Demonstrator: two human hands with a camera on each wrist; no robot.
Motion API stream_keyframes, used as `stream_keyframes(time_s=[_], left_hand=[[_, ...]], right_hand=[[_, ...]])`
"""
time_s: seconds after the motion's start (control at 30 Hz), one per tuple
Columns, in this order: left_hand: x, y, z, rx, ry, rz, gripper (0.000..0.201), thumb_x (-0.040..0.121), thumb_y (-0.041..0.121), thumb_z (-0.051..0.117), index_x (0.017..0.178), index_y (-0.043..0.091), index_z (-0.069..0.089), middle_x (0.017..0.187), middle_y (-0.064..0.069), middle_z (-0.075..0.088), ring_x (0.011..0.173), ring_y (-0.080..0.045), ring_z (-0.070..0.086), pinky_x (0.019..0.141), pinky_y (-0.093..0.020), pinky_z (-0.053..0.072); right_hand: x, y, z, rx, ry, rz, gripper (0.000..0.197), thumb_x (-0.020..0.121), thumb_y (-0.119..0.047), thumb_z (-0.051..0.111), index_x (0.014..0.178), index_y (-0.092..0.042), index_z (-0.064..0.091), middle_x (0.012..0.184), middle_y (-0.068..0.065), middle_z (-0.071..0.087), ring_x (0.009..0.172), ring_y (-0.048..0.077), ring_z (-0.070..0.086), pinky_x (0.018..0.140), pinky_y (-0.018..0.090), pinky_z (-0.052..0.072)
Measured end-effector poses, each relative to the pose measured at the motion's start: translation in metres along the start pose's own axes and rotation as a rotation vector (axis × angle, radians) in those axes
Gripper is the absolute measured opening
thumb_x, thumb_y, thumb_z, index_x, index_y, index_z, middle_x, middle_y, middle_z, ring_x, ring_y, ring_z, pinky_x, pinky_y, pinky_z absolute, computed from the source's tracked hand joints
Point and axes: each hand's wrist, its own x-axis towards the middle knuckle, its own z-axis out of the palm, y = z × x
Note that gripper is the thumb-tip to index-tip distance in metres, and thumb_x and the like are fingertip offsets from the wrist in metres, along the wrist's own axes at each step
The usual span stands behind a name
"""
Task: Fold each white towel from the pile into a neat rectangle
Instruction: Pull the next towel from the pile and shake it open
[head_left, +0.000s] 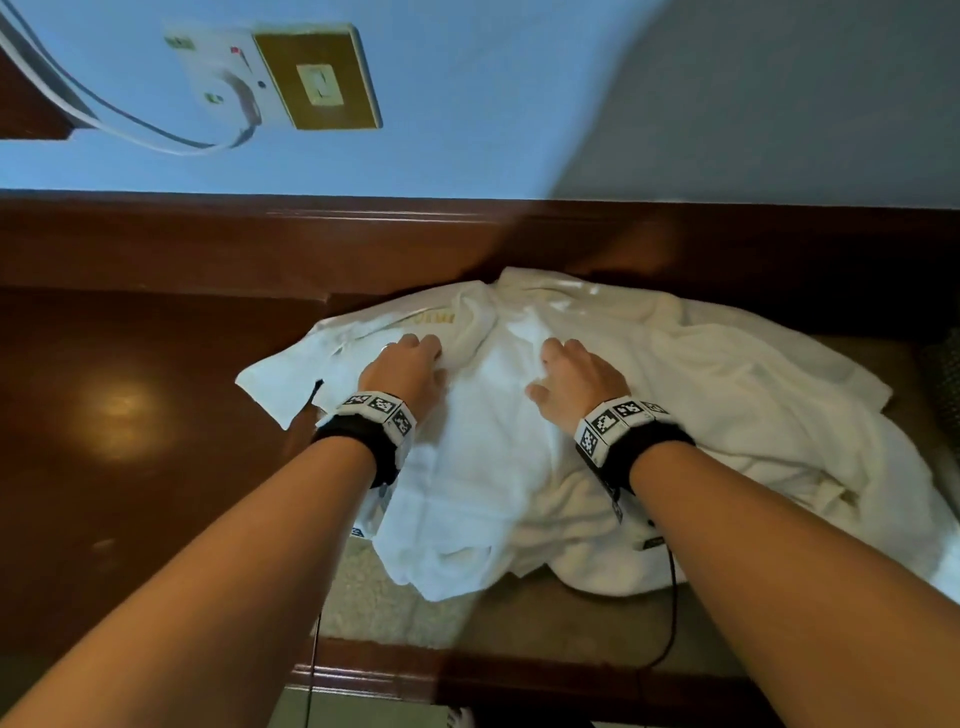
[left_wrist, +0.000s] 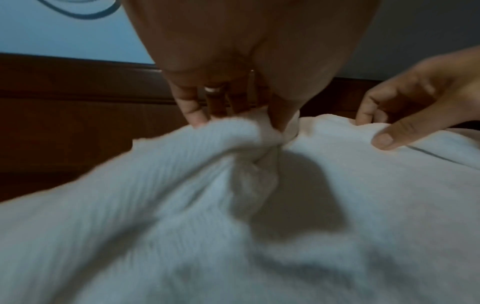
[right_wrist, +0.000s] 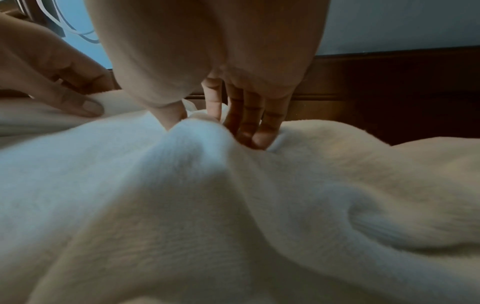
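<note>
White terry cloth, the towel pile, lies crumpled on the tabletop under both hands with no finished rectangle in sight, so the folding looks barely begun. The wrist views show what the head view hides: the left hand pinches a bunched ridge of towel between thumb and fingers, and the right hand likewise grips a fold just ahead of its fingers.

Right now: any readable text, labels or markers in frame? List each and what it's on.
None fully legible.
Gold lettering on the top towel: blurred, unreadable.
Small tag at the towel pile's near edge: too small.
Wristbands: black-and-white square markers, no words.
Wall outlet plate: green and red marks, unreadable.
</note>
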Motion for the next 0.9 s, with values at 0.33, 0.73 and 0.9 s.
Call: stream_keyframes(time_s=[0.33,0.73,0.9], left_hand=[[-0.076,-0.009,0.050,-0.162,0.193,0.274,0.013,0.095,0.025,0.048,0.086,0.016,0.050,0.082,-0.013,0.062,0.077,-0.038,0.056,0.065,-0.041,0.039],[-0.103,-0.085,-0.013,-0.528,0.261,0.339,0.017,0.096,0.038,0.057,0.105,0.025,0.063,0.094,0.009,0.061,0.086,-0.014,0.058,0.080,-0.039,0.052],[-0.086,-0.133,-0.108,-0.211,0.430,0.532,0.067,0.081,0.044,0.073,0.143,0.032,0.049,0.138,-0.002,0.050,0.120,-0.032,0.046,0.098,-0.048,0.045]], right_hand=[[0.005,-0.047,-0.017,0.048,0.085,-0.087,0.051,0.095,-0.062,0.038,0.108,-0.017,0.056,0.110,0.006,0.061,0.101,0.032,0.059,0.083,0.040,0.045],[-0.057,-0.151,-0.044,0.121,0.112,-0.023,0.010,0.086,-0.009,0.053,0.084,-0.019,0.051,0.094,0.012,0.061,0.086,0.033,0.057,0.068,0.031,0.038],[-0.112,-0.234,-0.101,0.277,0.223,-0.134,0.027,0.085,-0.016,0.063,0.065,-0.019,0.046,0.068,-0.002,0.048,0.073,0.022,0.048,0.064,0.030,0.034]])
